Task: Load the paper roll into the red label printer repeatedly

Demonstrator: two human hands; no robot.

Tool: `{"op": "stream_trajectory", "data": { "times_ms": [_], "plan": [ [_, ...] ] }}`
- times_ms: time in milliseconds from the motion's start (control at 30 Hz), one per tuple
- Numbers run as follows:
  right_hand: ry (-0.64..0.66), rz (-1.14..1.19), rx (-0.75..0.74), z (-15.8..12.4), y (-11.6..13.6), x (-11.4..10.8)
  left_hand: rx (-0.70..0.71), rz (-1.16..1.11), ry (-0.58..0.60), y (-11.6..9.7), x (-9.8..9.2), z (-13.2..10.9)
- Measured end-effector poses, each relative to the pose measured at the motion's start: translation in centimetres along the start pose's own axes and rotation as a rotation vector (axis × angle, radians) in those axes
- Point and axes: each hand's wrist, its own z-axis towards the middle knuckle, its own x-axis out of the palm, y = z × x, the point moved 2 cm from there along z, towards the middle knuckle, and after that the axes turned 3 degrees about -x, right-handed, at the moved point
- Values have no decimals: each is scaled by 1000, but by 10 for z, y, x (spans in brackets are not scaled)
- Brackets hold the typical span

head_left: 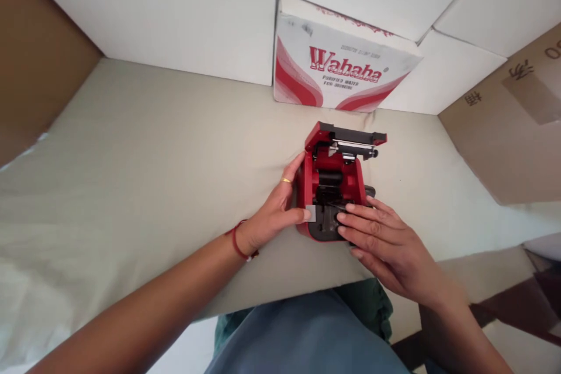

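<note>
A small red and black device (335, 178) with its hinged lid raised stands on a pale cloth-covered table (153, 175). My left hand (274, 213) grips its left side, thumb pressed on a small grey tab at the front and fingers along the red wall. My right hand (385, 245) rests on the device's front right, fingers stretched out together with the tips on the black inner part. A ring shows on my left hand and a red string on that wrist.
A white box printed "Wahaha" (342, 67) stands just behind the device against plain white boxes (175, 11). Brown cardboard cartons flank the table at the left (35, 58) and right (504, 123). My lap sits below the table's near edge.
</note>
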Motion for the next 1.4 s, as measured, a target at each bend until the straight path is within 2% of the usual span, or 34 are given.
{"op": "stream_trajectory", "data": {
  "times_ms": [67,133,267,300,367,433,500,567,667,700,733,833,900,967,1067,1167,1267,1400],
  "plan": [
    [-23,-5,18,-11,1,6,20,110,-24,-1,-1,-4],
    [-55,2,34,-17,1,11,95,290,-97,-5,-2,-9],
    [-118,32,46,-22,0,20,449,752,-368,-35,13,-23],
    [-132,47,45,-22,-1,21,555,866,-367,-44,22,-25],
    [-160,103,42,-22,-3,21,730,1055,-211,-58,42,-28],
    [-186,212,47,-20,-7,18,731,1159,-83,-64,58,-28],
    [-242,366,89,-16,-16,14,688,1219,-53,-65,66,-27],
    [-422,484,248,-9,-35,11,669,1259,-62,-62,70,-27],
    [-814,505,575,10,-77,10,684,1303,-70,-59,74,-29],
    [-888,509,637,19,-91,11,683,1312,-71,-58,75,-30],
    [-909,528,658,29,-104,11,677,1317,-71,-58,76,-31],
    [-761,604,635,60,-126,11,667,1323,-65,-58,78,-32],
    [-636,598,608,72,-121,7,672,1326,-54,-59,79,-32],
    [-570,540,598,74,-104,2,677,1333,-44,-59,78,-33],
    [-533,421,558,58,-73,0,696,1334,-47,-57,75,-34],
    [-416,306,413,33,-50,10,709,1334,-62,-53,72,-36],
    [-321,207,313,12,-40,25,702,1318,-68,-49,72,-36],
    [-299,163,330,3,-39,34,702,1231,-79,-55,74,-34]
  ]
}}
